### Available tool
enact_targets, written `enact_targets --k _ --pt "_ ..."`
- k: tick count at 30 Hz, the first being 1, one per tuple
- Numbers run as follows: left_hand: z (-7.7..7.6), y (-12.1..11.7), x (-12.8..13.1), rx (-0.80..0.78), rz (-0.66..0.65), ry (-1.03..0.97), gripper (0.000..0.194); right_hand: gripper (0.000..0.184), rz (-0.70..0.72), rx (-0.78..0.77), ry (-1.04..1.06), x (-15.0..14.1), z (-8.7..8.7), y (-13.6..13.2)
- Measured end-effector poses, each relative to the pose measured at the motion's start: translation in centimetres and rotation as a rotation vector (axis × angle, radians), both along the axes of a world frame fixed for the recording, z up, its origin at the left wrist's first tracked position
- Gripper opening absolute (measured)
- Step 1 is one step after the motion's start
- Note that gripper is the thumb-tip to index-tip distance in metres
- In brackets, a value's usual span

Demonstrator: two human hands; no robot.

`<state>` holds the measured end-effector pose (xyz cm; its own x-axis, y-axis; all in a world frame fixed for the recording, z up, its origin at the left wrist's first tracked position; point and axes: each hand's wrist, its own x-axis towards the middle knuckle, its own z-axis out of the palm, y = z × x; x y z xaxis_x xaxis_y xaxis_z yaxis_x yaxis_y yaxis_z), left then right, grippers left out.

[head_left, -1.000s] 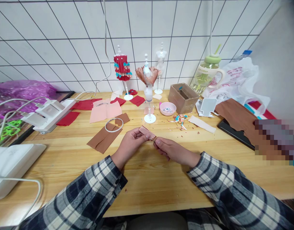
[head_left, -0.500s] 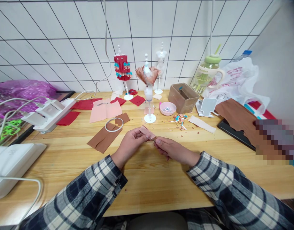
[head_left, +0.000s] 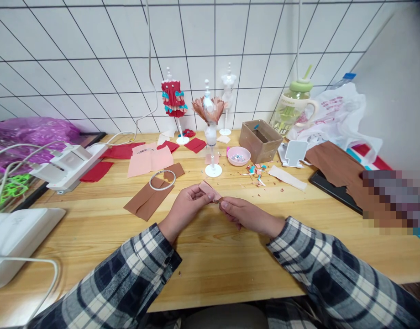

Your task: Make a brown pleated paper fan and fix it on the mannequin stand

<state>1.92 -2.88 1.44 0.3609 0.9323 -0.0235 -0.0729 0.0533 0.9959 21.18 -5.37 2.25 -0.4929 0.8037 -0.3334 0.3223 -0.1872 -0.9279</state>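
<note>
My left hand (head_left: 188, 204) is closed, pinching a small folded piece of pink and brown crepe paper (head_left: 207, 188) between thumb and fingers. The fingers of my right hand (head_left: 246, 214) are closed on the piece's right end, close to my left thumb. Something small and thin shows between the two thumbs, too small to make out. Just behind my hands stands a white mini mannequin (head_left: 212, 132) with brown paper petals flaring round its top. Brown crepe paper sheets (head_left: 144, 201) lie left of my hands, with a silvery ring (head_left: 151, 185) on them.
A red-dressed mannequin (head_left: 173, 98) and a bare white mannequin (head_left: 228, 87) stand at the back. Right of centre are a pink bowl (head_left: 238, 162), a cardboard box (head_left: 259, 145), paper scraps (head_left: 257, 172) and a green-lidded bottle (head_left: 297, 105). A power strip (head_left: 73, 169) sits left.
The view has shifted slightly. My hands stay nearly in place, and the thin thing between the thumbs shows a little less clearly.
</note>
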Motion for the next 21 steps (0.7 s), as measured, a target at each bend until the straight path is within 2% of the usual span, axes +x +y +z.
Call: enact_targets --k 21 --pt "0.19 -0.10 0.13 -0.005 0.004 0.006 0.018 0.044 0.033 0.075 -0.051 0.16 -0.60 0.25"
